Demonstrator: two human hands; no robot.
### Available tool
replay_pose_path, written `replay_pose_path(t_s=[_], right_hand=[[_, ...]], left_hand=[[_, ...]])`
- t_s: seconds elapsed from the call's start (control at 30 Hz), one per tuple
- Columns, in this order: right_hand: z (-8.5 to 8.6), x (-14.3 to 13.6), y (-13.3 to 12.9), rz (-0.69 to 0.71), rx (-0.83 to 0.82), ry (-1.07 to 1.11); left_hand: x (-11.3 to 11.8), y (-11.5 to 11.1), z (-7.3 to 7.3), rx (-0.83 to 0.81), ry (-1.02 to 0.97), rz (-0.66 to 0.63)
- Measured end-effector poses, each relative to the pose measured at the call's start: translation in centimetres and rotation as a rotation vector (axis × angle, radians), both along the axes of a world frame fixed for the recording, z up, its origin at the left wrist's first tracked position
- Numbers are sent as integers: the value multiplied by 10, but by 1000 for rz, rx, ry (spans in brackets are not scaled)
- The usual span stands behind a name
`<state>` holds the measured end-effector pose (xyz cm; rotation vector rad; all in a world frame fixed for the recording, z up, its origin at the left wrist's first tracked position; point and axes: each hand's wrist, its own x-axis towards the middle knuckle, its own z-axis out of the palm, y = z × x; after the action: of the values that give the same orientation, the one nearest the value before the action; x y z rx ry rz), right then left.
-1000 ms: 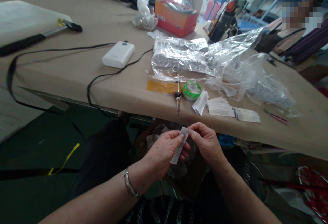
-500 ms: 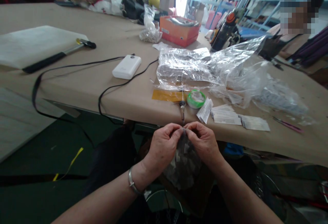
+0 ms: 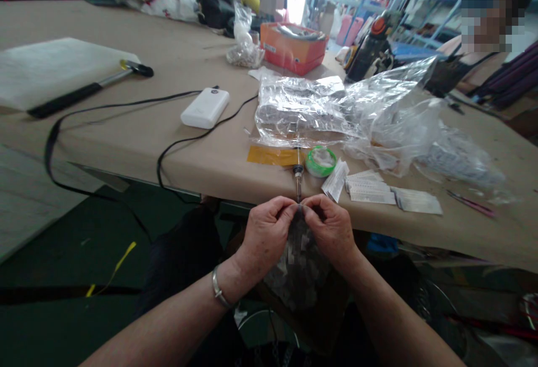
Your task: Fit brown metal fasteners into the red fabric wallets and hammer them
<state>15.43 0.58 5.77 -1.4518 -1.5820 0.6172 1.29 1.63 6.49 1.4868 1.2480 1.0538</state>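
Far left of the frame, a black-handled tool (image 3: 67, 100) lies against a pale board (image 3: 42, 70) on the bench (image 3: 105, 145); moving right, there's a white power bank (image 3: 205, 108) with its cable. And here's the action, lower centre: the left hand (image 3: 267, 235), bracelet on the wrist, grip pinched tight, thumb and forefinger pressed on a thin slip (image 3: 299, 205). That slip sits right between the hands, nearly edge-on, mostly covered by fingertips. Just above, a slim metal-tipped tool (image 3: 298, 172) points down at it; contact, I can't tell! Beside that, a green-rimmed roll (image 3: 320, 161). Below it, the right hand (image 3: 330, 232) mirrors the left: grip closed with no gap, thumb and forefinger on the slip. On to printed labels (image 3: 370, 192) in small stacks, and pink tweezers (image 3: 471, 203), far right.
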Motion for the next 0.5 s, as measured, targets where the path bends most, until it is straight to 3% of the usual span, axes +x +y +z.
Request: replay_pose_path(t_s=[0.5], right_hand=[[-3,1,5,5,36,-52]], left_hand=[[2,5,-5,40,6,11]])
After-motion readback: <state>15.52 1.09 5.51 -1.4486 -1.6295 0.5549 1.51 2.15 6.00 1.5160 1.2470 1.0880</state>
